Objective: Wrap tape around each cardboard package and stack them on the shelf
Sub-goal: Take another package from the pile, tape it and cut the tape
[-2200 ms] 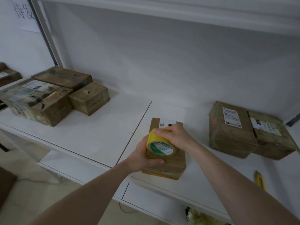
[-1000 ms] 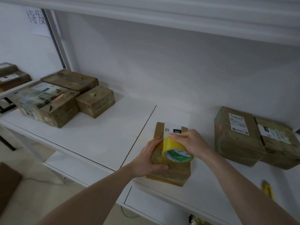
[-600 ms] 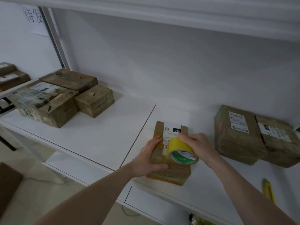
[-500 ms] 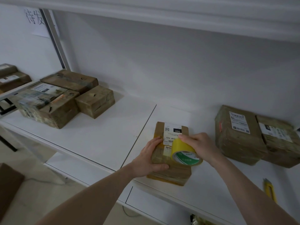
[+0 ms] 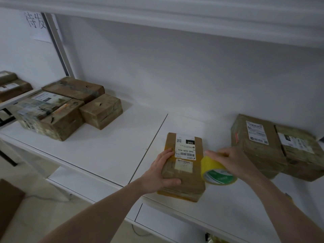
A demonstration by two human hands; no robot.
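One package (image 5: 184, 165) under left hand (image 5: 161, 172), tape roll (image 5: 216, 171) in right hand (image 5: 233, 162)

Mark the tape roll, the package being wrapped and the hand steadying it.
tape roll (image 5: 213, 166): head view, on its yellow outer band.
package (image 5: 186, 149): head view, on its white shipping label.
left hand (image 5: 160, 170): head view, on the back of the hand.
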